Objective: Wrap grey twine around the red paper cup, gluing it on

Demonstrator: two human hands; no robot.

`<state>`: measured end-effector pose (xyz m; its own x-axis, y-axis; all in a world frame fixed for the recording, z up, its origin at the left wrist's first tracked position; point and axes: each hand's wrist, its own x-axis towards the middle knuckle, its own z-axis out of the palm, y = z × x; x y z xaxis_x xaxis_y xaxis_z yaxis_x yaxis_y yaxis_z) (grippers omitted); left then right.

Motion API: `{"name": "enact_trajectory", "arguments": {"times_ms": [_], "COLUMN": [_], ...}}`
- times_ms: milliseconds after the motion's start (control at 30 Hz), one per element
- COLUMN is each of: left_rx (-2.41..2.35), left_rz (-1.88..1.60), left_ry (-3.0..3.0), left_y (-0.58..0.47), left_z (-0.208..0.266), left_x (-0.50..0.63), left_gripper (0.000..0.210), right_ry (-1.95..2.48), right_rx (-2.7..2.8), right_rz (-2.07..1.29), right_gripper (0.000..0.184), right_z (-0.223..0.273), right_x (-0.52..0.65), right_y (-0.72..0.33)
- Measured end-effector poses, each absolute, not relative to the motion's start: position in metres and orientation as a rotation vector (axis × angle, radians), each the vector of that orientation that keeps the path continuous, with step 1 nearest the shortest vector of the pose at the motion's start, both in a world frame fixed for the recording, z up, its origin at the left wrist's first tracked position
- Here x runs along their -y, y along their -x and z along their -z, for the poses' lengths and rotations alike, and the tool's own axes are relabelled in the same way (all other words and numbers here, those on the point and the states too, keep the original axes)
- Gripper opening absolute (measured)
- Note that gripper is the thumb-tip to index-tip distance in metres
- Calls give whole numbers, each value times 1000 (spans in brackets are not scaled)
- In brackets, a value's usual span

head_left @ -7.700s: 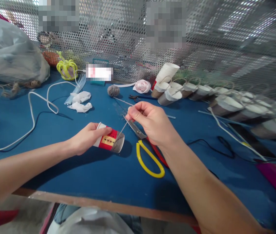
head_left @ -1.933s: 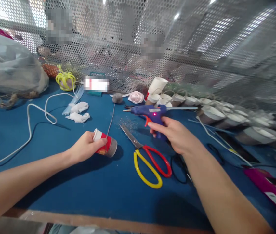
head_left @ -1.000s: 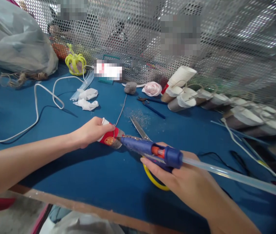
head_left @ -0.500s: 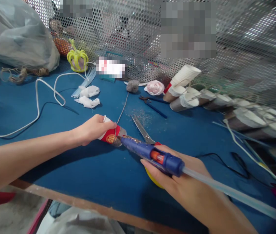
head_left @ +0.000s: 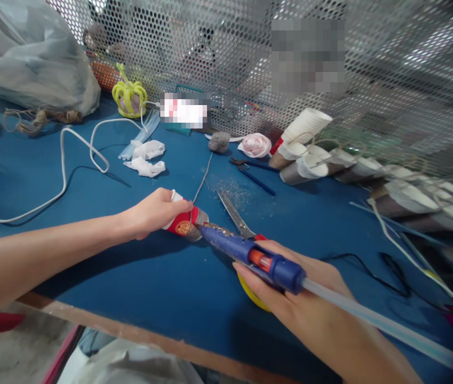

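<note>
A red and white paper cup lies tilted in my left hand, whose fingers are closed round its rim end. Grey yarn wraps the cup's base end, and a strand runs from there back to a small grey yarn ball. My right hand grips a blue hot glue gun with a long clear glue stick out of its back. The gun's nozzle is at the yarn edge on the cup; whether it touches I cannot tell. Scissors lie under the gun, partly hidden.
Blue-handled pliers, a pink fabric rose and crumpled white scraps lie beyond my hands. Several wrapped cups line the right back. A white cable crosses the left side. Perforated metal stands behind the table.
The glue gun's nozzle has shifted very slightly right along the yarn edge. Both hands keep their hold, and the whole view has moved a little.
</note>
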<state>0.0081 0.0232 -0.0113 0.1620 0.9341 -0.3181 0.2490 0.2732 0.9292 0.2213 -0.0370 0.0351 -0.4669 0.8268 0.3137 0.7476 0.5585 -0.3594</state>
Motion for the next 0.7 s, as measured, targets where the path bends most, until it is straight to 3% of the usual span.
{"name": "enact_trajectory", "arguments": {"times_ms": [700], "left_rx": [-1376], "left_rz": [-696], "left_ry": [-1209], "left_y": [-9], "left_z": [10], "left_x": [-24], "left_gripper": [22], "right_ry": [1268], "right_rx": [2385], "right_rz": [-205], "right_gripper": [7], "right_z": [-35], "right_x": [38], "right_y": [-220]}}
